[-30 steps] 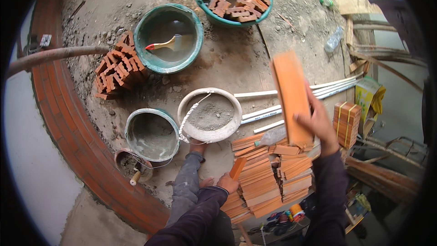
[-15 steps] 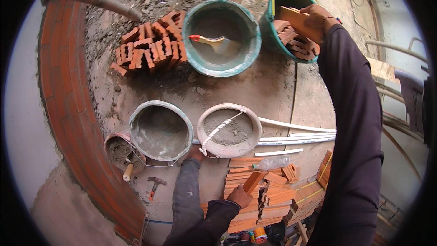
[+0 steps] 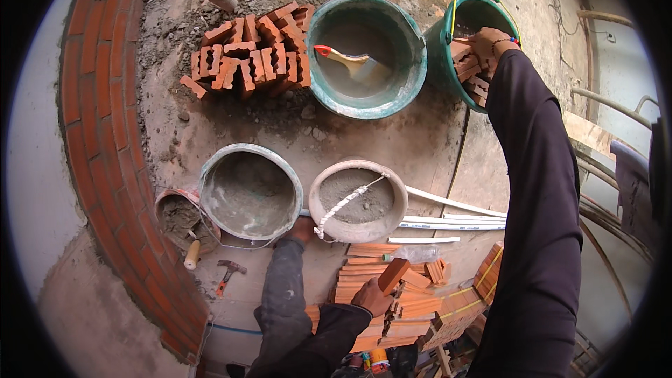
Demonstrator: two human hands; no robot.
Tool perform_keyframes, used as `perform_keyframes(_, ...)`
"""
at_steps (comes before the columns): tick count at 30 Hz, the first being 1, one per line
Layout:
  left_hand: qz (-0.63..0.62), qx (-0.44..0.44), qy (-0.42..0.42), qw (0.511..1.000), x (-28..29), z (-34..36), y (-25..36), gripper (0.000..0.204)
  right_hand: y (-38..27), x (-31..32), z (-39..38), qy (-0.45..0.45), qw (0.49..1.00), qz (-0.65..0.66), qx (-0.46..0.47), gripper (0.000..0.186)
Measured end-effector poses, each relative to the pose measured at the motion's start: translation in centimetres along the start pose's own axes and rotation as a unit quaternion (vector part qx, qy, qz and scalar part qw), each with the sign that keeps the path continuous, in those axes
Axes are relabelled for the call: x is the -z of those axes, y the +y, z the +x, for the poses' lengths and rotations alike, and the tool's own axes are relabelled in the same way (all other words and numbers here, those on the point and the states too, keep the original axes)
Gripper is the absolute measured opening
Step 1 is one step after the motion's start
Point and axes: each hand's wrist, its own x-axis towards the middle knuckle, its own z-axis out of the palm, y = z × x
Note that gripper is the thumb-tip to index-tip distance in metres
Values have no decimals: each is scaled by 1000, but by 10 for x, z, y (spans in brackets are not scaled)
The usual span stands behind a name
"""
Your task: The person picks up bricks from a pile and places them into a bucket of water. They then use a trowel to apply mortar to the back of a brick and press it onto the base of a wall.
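My left hand [image 3: 373,297] grips a thin orange-red brick [image 3: 394,276], held tilted above a stack of flat orange bricks [image 3: 353,276]. At the far right, my right hand [image 3: 492,43] reaches into a green bucket [image 3: 439,52] with a yellow-green handle. Reddish bricks [image 3: 467,66] stand in that bucket just under the hand. The fingertips are hidden, so whether a brick is between them cannot be seen. Left of it sits a wide green tub [image 3: 320,87] of grey water, with a paintbrush [image 3: 350,61] lying in it.
Bricks are piled [image 3: 255,59] left of the tub. Nearer stand a grey-coated bucket [image 3: 208,180], a pale bucket of grey powder [image 3: 399,199], and a small bucket [image 3: 162,203] with a trowel. A hammer [image 3: 227,276], white pipes [image 3: 448,222] and my leg [image 3: 283,280] are close by.
My right hand has gone deeper into the green bucket; the thin brick it held is no longer visible. My left hand still holds its brick, now turned slightly. The whole view has shifted a little.
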Motion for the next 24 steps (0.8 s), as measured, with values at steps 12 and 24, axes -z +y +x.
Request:
perform_keyframes(12,106,67,65,990,-22,-3,-38,64,-74,-106,-180,477,677,554,-84,24)
perform_keyframes(24,239,46,142,960,-43,-1,-127,56,-540,-402,-577,103,241,868,-422,11)
